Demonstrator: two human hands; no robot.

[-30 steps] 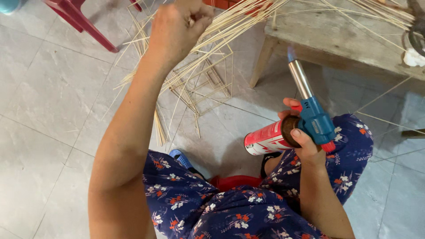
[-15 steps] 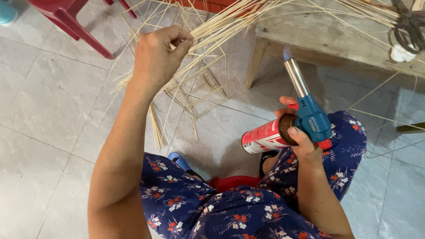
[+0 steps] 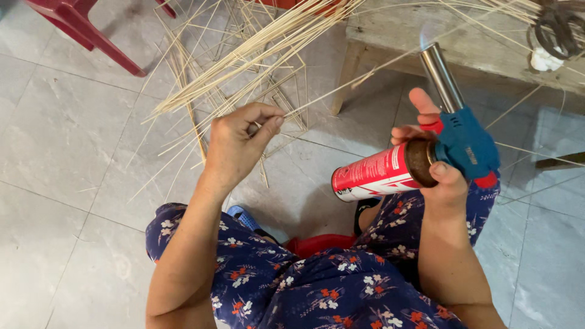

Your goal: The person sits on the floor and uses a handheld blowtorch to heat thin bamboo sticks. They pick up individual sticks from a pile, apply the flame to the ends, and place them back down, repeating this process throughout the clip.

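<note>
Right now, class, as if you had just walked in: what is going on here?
A seated person in floral-print clothes works over a tiled floor. The left hand pinches one thin bamboo strip between thumb and fingers, the strip running up toward the torch's tip. The right hand holds a gas torch with a blue head on a red canister, its metal nozzle pointing up with a faint bluish flame. A loose pile of strips lies beside a wooden bench.

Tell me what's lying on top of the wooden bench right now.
On the bench: thin bamboo strips spread across it, dark scissors and something small and white at its right end. The torch nozzle covers part of the front edge; the far side is out of frame.
</note>
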